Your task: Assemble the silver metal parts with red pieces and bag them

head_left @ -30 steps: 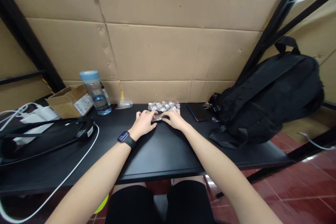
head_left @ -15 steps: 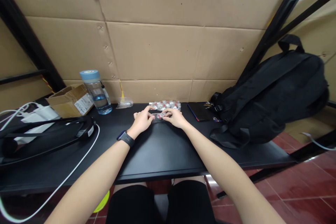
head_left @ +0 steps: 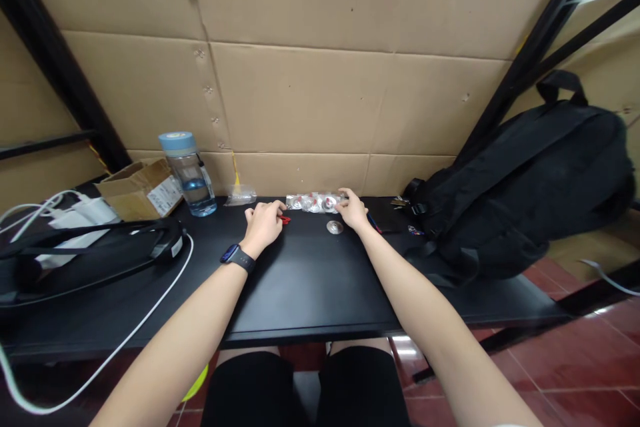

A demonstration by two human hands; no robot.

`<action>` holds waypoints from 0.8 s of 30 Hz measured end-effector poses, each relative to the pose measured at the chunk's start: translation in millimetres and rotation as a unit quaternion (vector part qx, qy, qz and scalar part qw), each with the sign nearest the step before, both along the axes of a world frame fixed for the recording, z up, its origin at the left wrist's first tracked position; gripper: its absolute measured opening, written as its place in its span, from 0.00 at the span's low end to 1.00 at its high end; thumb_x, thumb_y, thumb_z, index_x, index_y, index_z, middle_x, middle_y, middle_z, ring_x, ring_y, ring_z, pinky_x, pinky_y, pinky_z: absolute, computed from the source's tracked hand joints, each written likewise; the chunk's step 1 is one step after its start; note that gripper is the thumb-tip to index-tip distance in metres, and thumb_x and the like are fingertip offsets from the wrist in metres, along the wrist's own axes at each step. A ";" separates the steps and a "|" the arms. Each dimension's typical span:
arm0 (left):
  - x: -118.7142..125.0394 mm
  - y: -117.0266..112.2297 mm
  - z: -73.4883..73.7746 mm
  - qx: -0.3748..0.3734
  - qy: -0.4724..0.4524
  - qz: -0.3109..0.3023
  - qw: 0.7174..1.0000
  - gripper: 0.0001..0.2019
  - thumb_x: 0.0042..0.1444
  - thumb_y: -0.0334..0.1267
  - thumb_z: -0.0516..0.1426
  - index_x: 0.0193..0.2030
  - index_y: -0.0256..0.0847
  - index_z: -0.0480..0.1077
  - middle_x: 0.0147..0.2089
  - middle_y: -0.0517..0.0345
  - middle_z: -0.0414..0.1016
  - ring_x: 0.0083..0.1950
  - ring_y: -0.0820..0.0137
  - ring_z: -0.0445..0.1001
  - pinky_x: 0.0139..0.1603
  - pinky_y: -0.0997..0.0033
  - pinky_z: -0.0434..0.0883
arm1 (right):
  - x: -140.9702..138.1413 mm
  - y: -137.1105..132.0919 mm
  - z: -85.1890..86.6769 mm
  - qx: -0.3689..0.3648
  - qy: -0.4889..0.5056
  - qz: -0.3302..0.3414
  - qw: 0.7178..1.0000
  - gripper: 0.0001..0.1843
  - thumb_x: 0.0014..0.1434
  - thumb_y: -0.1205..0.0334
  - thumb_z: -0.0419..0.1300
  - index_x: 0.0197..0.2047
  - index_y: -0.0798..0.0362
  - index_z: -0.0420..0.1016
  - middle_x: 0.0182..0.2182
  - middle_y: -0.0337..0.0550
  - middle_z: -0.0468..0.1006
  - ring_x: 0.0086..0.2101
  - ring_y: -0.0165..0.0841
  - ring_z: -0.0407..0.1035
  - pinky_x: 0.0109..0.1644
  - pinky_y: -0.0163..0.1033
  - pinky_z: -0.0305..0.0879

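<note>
My left hand (head_left: pixel 264 225) rests on the black table with its fingers curled down. At its fingertips lies a small red piece (head_left: pixel 285 219), thin and cord-like; the fingers partly hide it. My right hand (head_left: pixel 354 211) is at the right end of a row of small clear packets (head_left: pixel 313 202) with silvery and red contents. Its thumb and forefinger are apart, and the thumb seems to touch the last packet. Between my hands, nearer the right one, a round silvery disc (head_left: pixel 335 227) lies flat on the table.
A water bottle (head_left: pixel 188 177), an open cardboard box (head_left: pixel 143 190) and an empty-looking clear bag (head_left: pixel 241 195) stand or lie at the back left. White plugs and cables (head_left: pixel 83 220) sit far left. A black backpack (head_left: pixel 525 173) fills the right side. Cardboard (head_left: pixel 300 100) walls the back.
My hands have moved apart from the clear packet they held together. The disc now lies on the table, the red piece is by my left hand, and my right hand has reached the packet row.
</note>
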State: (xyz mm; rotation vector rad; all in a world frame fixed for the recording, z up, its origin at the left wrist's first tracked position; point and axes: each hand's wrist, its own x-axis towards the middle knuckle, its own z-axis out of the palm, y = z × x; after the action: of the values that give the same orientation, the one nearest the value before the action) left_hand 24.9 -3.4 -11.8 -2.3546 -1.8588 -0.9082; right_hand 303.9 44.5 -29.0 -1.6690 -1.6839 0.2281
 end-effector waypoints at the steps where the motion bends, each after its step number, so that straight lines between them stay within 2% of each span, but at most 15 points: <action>1: -3.0 1.5 -1.0 -0.003 0.011 0.005 1.000 0.16 0.57 0.27 0.54 0.48 0.49 0.74 0.49 0.55 0.81 0.57 0.57 0.71 0.51 0.55 0.57 | -2.8 0.8 -1.1 0.005 -0.011 -0.020 1.000 0.26 0.59 0.65 0.64 0.60 0.42 0.70 0.46 0.46 0.81 0.49 0.45 0.74 0.53 0.52 0.61; 4: -10.9 5.2 -2.7 -0.027 0.043 0.021 0.998 0.16 0.58 0.29 0.55 0.49 0.49 0.75 0.55 0.52 0.79 0.59 0.54 0.69 0.50 0.54 0.58 | -6.0 0.3 -2.0 0.033 -0.039 -0.066 0.997 0.26 0.57 0.63 0.67 0.59 0.44 0.72 0.55 0.52 0.75 0.55 0.49 0.68 0.54 0.52 0.60; 6: -14.3 6.8 -2.6 -0.049 0.063 0.024 0.997 0.18 0.58 0.27 0.53 0.49 0.50 0.77 0.55 0.52 0.79 0.59 0.53 0.69 0.50 0.54 0.58 | -1.7 -2.4 0.2 0.041 -0.045 -0.040 0.997 0.20 0.58 0.62 0.66 0.54 0.47 0.74 0.52 0.51 0.75 0.52 0.46 0.69 0.52 0.48 0.62; 9: -15.3 7.5 -0.9 -0.072 0.081 0.012 0.994 0.20 0.62 0.28 0.50 0.49 0.52 0.79 0.54 0.53 0.80 0.58 0.53 0.70 0.51 0.52 0.58 | 9.2 -9.9 5.5 0.001 -0.057 0.121 0.991 0.11 0.57 0.60 0.67 0.44 0.51 0.78 0.41 0.45 0.78 0.41 0.37 0.72 0.46 0.39 0.63; 11: -13.4 6.7 0.8 -0.072 0.082 0.002 0.994 0.16 0.65 0.35 0.51 0.49 0.52 0.79 0.54 0.52 0.81 0.58 0.52 0.71 0.52 0.52 0.58 | 14.2 -15.9 8.8 -0.046 -0.070 0.214 0.973 0.14 0.51 0.57 0.72 0.41 0.52 0.79 0.36 0.41 0.78 0.35 0.33 0.71 0.41 0.36 0.63; 12: -12.1 6.1 1.7 -0.069 0.082 -0.001 0.994 0.14 0.65 0.39 0.52 0.49 0.52 0.79 0.53 0.52 0.81 0.58 0.52 0.71 0.52 0.52 0.58 | 15.3 -18.7 10.3 -0.065 -0.073 0.236 0.967 0.17 0.48 0.57 0.74 0.40 0.52 0.79 0.35 0.39 0.78 0.34 0.32 0.71 0.40 0.35 0.63; 14: -9.8 4.9 3.0 -0.060 0.080 -0.004 0.995 0.12 0.64 0.42 0.55 0.47 0.51 0.79 0.53 0.52 0.81 0.57 0.52 0.70 0.52 0.52 0.58 | 14.8 -23.1 13.1 -0.087 -0.071 0.243 0.964 0.18 0.45 0.59 0.76 0.40 0.52 0.80 0.33 0.38 0.79 0.32 0.31 0.72 0.38 0.34 0.63; 20: -10.3 4.8 1.5 -0.052 0.060 -0.049 0.996 0.07 0.60 0.41 0.59 0.38 0.49 0.80 0.51 0.51 0.80 0.56 0.52 0.69 0.54 0.51 0.58 | 8.6 -29.2 18.3 -0.104 -0.037 0.233 0.966 0.18 0.41 0.64 0.77 0.38 0.51 0.80 0.31 0.37 0.79 0.30 0.31 0.72 0.37 0.35 0.65; 24: -10.1 4.1 1.8 -0.050 0.051 -0.060 0.996 0.07 0.60 0.39 0.60 0.31 0.47 0.79 0.51 0.51 0.80 0.57 0.52 0.68 0.55 0.50 0.57 | 6.7 -31.0 16.3 -0.090 0.039 0.235 0.967 0.24 0.43 0.64 0.75 0.45 0.51 0.78 0.34 0.38 0.80 0.29 0.30 0.73 0.35 0.34 0.68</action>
State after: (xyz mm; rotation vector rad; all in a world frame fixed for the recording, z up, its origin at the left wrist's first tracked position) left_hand 14.8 0.7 -10.0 -2.5426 -1.7815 -0.7028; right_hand 310.5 13.5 -12.7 -1.3372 -2.0265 0.6818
